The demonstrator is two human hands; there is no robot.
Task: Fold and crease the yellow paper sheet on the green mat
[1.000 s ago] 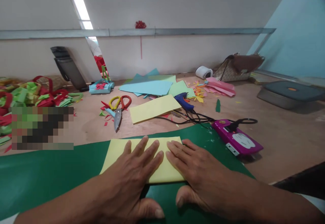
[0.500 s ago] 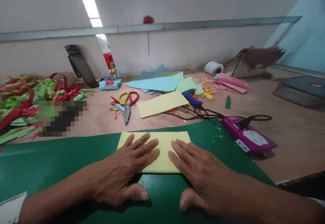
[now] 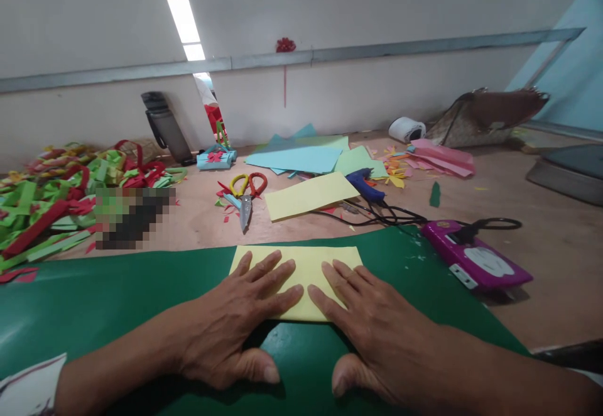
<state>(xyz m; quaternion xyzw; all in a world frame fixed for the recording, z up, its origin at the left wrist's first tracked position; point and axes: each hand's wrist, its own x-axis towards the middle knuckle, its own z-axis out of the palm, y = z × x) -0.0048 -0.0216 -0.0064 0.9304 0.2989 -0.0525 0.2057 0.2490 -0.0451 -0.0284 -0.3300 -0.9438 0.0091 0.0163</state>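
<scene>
Hands flat, fingers spread: your left hand and right hand press yellow paper onto the green mat. Scissors lie at eleven o'clock, glue gun at one.

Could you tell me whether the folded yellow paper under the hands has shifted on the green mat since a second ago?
Cannot tell: the head camera moved, and the yellow paper lies near the far edge of the green mat as before.

pale yellow folded paper flat on green sheet
</scene>
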